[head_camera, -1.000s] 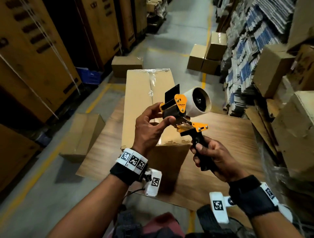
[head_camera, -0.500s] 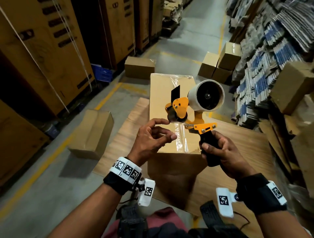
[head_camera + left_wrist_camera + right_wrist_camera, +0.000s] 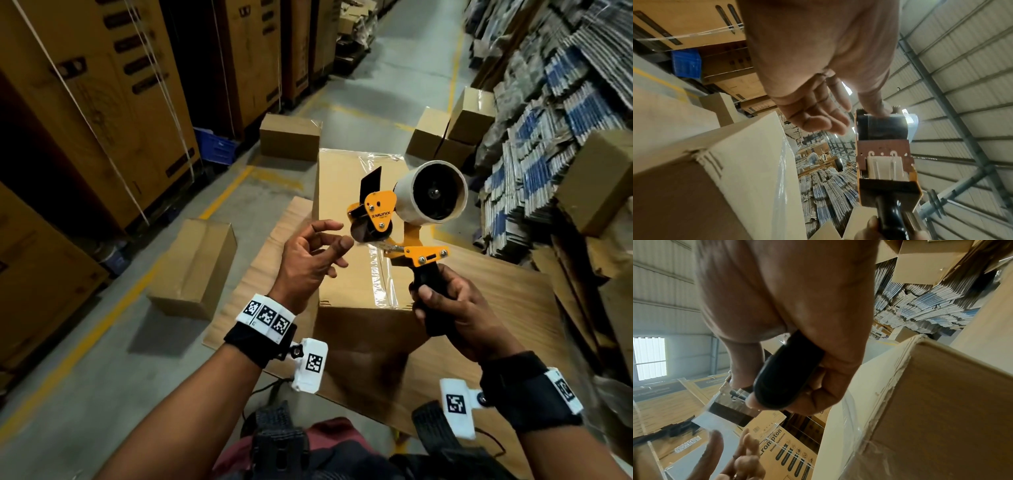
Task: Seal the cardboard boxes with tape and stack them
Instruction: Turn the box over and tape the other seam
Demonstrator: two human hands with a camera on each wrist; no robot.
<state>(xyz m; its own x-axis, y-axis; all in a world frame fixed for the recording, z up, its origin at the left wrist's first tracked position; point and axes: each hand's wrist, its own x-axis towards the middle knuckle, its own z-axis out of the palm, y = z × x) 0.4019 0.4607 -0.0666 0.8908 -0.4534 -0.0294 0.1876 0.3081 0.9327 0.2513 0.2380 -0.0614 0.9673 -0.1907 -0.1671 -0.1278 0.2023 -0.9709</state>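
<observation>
The right hand (image 3: 455, 308) is gripping the black handle of a tape gun (image 3: 394, 226), its fingers (image 3: 818, 395) wrapping fully around the grip and holding the tool up in the air above a cardboard box (image 3: 346, 274). The tape gun is tilting with its white tape roll (image 3: 430, 192) facing the camera on the right and its orange frame and dark roller pointing left.

The left hand (image 3: 308, 260) is hovering just beside the roller end, its fingers (image 3: 818, 120) loosely spread and grasping nothing; the thumb tip is sitting right at the front of the tool, near the toothed edge, though whether it is actually touching a loose tape end is hard to tell.

The long cardboard box is lying on a wooden table (image 3: 496, 325) directly under both hands, with a strip of clear tape running along its top seam and shiny tape wrapping its far end. A smaller box (image 3: 191, 270) is sitting on the floor to the left of the table, another (image 3: 289, 137) is lying beyond the far end, and three more (image 3: 452, 130) are standing piled farther back on the right, beside stacks of flattened cartons (image 3: 548, 120).
</observation>
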